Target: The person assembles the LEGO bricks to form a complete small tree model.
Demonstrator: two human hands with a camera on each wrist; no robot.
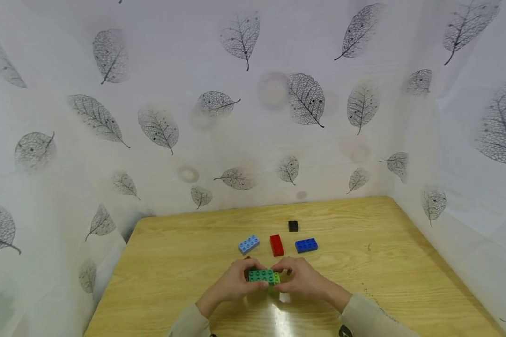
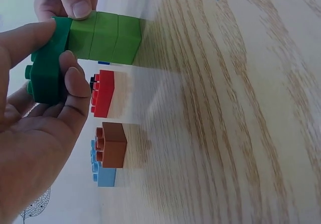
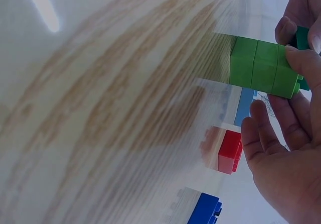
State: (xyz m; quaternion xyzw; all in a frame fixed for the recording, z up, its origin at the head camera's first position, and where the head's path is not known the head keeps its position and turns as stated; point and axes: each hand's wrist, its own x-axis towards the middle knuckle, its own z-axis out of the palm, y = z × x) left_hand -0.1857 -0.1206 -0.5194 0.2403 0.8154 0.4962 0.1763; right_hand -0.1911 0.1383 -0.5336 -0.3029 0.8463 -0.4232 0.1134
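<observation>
Left hand (image 1: 237, 282) grips green brick (image 1: 260, 275); right hand (image 1: 302, 280) pinches lime stack (image 2: 105, 37). Table (image 1: 160, 276) spreads either side; brown brick (image 2: 113, 146), red brick (image 1: 277, 245) just beyond, far edge (image 1: 257, 209) farther.

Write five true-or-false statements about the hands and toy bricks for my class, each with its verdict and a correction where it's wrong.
1. The left hand holds a dark green brick. True.
2. The right hand grips the red brick. False: it pinches a lime green stack; the red brick lies on the table.
3. In the head view, the red brick lies between the light blue brick and the dark blue brick. True.
4. The lime green stack is two bricks tall. False: it is three bricks tall.
5. The black brick lies farther from the hands than the red brick does. True.
</observation>
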